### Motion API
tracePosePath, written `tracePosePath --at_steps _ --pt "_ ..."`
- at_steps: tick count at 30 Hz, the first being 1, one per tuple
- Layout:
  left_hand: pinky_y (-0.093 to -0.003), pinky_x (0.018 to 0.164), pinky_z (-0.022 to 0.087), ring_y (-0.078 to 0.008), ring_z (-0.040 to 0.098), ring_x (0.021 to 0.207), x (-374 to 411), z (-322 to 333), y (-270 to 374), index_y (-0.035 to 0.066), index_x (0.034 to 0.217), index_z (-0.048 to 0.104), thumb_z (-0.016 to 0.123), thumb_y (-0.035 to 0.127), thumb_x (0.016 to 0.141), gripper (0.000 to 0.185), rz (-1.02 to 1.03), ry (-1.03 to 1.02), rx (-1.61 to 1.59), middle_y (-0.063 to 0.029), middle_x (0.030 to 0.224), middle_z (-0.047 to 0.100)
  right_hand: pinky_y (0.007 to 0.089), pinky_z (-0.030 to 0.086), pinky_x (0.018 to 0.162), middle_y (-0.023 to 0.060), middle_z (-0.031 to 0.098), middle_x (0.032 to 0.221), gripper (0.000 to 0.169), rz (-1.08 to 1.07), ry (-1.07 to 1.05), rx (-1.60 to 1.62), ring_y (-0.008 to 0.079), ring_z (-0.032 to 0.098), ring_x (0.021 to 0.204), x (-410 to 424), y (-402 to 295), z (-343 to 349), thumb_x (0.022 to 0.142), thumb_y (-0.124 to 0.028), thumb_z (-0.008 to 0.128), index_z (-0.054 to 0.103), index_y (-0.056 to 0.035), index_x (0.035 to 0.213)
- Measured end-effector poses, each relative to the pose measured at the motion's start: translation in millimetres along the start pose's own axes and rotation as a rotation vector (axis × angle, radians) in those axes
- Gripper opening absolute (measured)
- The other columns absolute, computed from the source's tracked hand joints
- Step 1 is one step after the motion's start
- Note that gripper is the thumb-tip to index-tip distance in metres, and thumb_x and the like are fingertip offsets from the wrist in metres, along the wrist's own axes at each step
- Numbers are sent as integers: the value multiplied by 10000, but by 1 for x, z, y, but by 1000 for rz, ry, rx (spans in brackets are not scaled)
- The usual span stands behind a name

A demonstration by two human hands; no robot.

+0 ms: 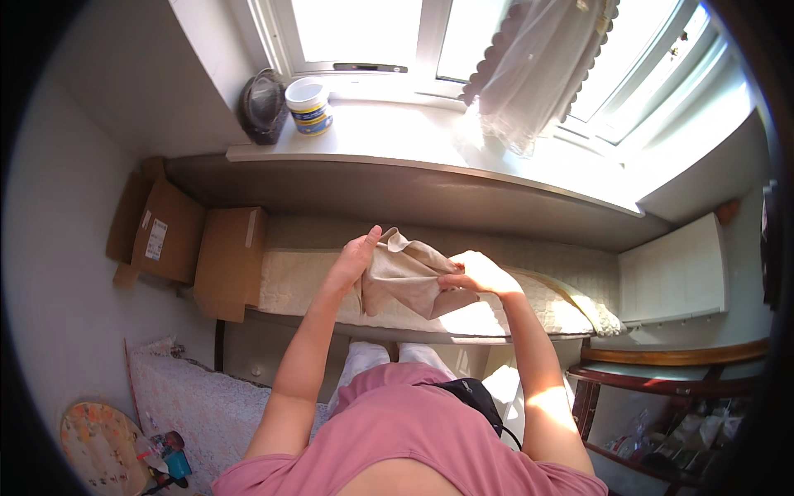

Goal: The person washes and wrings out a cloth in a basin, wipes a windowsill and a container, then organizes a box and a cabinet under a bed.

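Note:
A beige cloth [406, 279] hangs in loose folds between my two hands, above a long narrow bench with a cream quilted cover [298, 285]. My left hand [355, 260] grips the cloth's left edge, thumb pointing up. On the other side my right hand [481, 273] pinches it between thumb and fingers. One corner curls up at the top of the cloth. Its lower edge droops over the bench cover, and I cannot tell whether it touches.
Open cardboard boxes [229, 260] stand at the bench's left end. The windowsill [384, 130] holds a white plastic tub [308, 105] and a dark woven basket [263, 105]. A sheer curtain [527, 74] hangs at the window. Right are a white panel [673, 273] and a dark wooden shelf unit [670, 384].

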State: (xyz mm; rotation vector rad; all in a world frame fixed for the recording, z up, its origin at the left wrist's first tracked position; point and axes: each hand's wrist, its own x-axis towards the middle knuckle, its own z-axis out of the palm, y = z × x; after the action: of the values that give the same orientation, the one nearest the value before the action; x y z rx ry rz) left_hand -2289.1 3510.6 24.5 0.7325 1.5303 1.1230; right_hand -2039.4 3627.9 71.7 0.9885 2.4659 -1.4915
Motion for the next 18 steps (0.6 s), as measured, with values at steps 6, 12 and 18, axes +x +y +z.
tracePosePath --at_steps 6,12,18 --pt "-423 1009 419 -272 480 1235 15 50 -17 24 1375 391 359 727 848 879 -241 -563 -815 -156 1345 487 259 439 621 1 569 737 222 122 443 737 65 503 675 -76 71 -2 894 -262 611 597 -45 849" --pt "-466 1052 357 -269 439 1273 15 87 -43 71 1377 404 558 670 773 864 -420 -767 -814 -119 1371 465 257 453 591 18 609 806 218 104 823 894 75 543 686 -135 116 30 897 -104 432 618 1 941" --pt "-407 961 437 -234 556 1122 28 132 -58 53 1288 484 665 280 820 551 -482 -977 -589 -104 1214 583 247 455 685 5 640 847 322 289 926 888 70 561 740 -218 119 47 949 -334 545 639 -28 990"
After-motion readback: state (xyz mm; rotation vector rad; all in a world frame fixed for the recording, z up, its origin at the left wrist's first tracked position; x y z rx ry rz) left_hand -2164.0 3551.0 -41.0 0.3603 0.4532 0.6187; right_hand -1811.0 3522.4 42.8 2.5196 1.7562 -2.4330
